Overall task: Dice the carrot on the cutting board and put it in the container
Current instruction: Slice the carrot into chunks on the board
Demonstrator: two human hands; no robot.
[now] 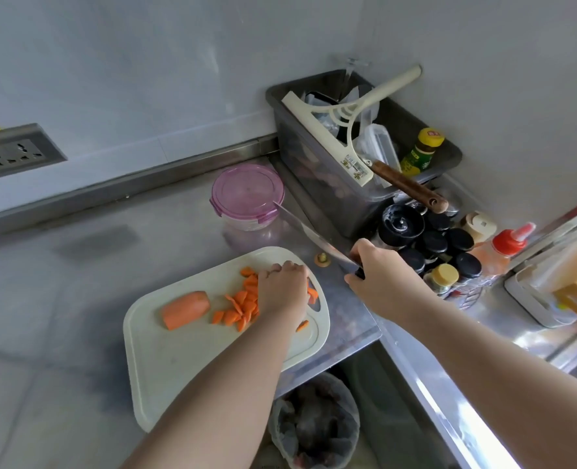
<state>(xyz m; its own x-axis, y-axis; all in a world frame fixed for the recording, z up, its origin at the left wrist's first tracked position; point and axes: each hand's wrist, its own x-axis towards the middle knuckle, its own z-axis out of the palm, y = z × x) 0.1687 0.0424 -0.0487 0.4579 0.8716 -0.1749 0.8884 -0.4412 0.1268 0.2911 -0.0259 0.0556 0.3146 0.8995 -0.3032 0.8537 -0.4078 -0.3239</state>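
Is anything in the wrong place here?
Yes. A little carrot end sits on the steel counter, just off the cutting board and apart from the cut carrot pieces. The container also has its pink lid on, so no carrot can go in yet.

Light is bright, cool and even, with only soft shadows: a faint grey patch lies on the steel bench (144, 214) at left. Hard glare burns out the bench's front edge (466, 414) and the stacked things at the right border (571, 275). The pale cutting board (178, 360) stays well exposed. Wide-angle bending curves the bench's lines and tilts the wall socket (12, 152). Detail is soft and smeary throughout, most of all in the bin bag (314, 421) below.
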